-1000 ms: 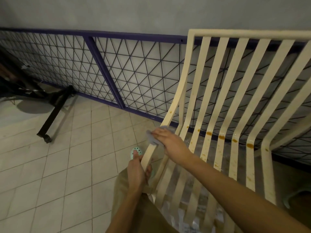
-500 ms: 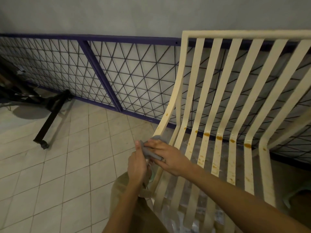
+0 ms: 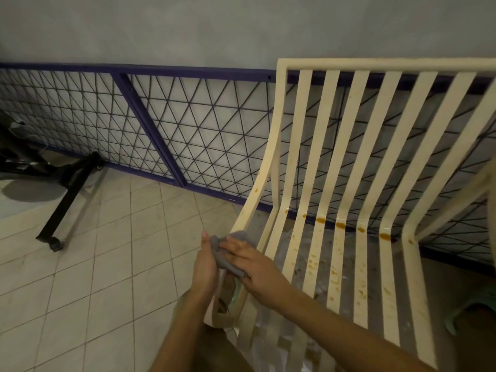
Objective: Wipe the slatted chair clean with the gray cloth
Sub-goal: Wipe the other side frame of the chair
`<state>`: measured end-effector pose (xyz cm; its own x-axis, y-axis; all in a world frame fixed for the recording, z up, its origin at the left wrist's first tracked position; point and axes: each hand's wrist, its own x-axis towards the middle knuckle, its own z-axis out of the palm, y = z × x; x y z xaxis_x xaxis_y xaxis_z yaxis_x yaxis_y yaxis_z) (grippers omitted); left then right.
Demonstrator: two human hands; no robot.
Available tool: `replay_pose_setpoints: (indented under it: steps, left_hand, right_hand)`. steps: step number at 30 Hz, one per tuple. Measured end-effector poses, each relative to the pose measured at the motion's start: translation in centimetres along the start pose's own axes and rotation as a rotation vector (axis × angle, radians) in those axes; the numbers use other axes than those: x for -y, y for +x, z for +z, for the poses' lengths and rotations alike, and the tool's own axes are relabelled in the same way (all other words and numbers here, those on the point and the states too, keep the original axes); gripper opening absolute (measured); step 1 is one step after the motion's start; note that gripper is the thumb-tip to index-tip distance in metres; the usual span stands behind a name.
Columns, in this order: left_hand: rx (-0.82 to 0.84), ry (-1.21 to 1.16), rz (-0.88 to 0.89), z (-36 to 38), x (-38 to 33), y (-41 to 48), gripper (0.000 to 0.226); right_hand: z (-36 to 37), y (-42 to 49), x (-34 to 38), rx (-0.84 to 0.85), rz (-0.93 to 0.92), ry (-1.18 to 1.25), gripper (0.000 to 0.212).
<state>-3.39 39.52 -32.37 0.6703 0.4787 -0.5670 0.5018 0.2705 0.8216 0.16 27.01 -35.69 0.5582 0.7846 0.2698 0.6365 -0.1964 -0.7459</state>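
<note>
The cream slatted chair (image 3: 375, 64) stands at the right, with orange-brown stains along the bend between back and seat and down the seat slats. Just off the seat's left front edge, the gray cloth (image 3: 222, 257) is bunched between my two hands. My left hand (image 3: 205, 267) holds it from the left with fingers pointing up. My right hand (image 3: 253, 268) grips it from the right, fingers laid over the cloth. Neither hand touches the slats.
A purple-framed wire mesh panel (image 3: 188, 135) leans along the grey wall behind the chair. A black wheeled stand (image 3: 67, 202) lies on the tiled floor (image 3: 107, 277) at the left. A tan strap (image 3: 222, 314) hangs below my hands. A green object (image 3: 472, 304) sits at the far right.
My right hand has drawn the cloth off the chair's left rail toward me. My left hand has let go of the rail and risen to meet the cloth.
</note>
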Motion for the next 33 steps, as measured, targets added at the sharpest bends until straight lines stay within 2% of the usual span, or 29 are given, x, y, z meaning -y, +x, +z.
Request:
replay_pose_setpoints:
  steps: [1,5,6,8,10,11,17,21,24,30,33]
  left_hand:
    - [0.036,-0.043,-0.029,-0.1,-0.6,0.7,0.072]
    - [-0.016,0.053,0.114,1.5,-2.2,2.6,0.075]
    - [-0.001,0.106,0.15,2.0,-2.5,2.6,0.074]
    - [-0.077,0.31,0.21,2.5,-2.6,2.0,0.059]
    - [-0.166,0.547,0.308,2.5,-2.5,1.2,0.066]
    - [-0.174,0.564,0.338,2.4,-2.4,0.9,0.069]
    - [-0.213,0.552,0.393,2.3,-2.0,1.5,0.066]
    - [-0.145,0.477,0.308,2.9,-3.1,2.9,0.067]
    - [-0.143,0.375,0.327,4.2,-4.6,3.6,0.064]
    - [-0.183,0.199,0.414,4.9,-4.6,3.5,0.048]
    - [-0.19,0.151,0.427,5.0,-4.9,3.3,0.044]
  right_hand:
    - [-0.5,0.4,-0.8,0.019,-0.044,-0.052,0.044]
    - [-3.2,2.6,-3.4,0.032,-0.128,-0.164,0.036]
    - [-3.9,3.2,-4.0,0.028,-0.129,-0.189,0.036]
    - [-5.1,4.4,-5.1,0.015,-0.095,-0.241,0.035]
    - [-5.8,5.3,-6.1,-0.01,-0.068,-0.27,0.036]
    - [-6.0,5.7,-6.5,-0.029,-0.051,-0.277,0.037]
    - [-2.9,4.9,-3.6,-0.175,0.155,-0.121,0.046]
    - [-0.4,2.0,-2.1,-0.136,0.139,-0.027,0.052]
    - [-0.8,2.0,-2.9,-0.106,0.054,-0.04,0.049]
    - [-4.6,3.9,-6.1,0.03,-0.104,-0.296,0.04]
    - [-5.8,5.8,-7.4,0.038,-0.073,-0.394,0.044]
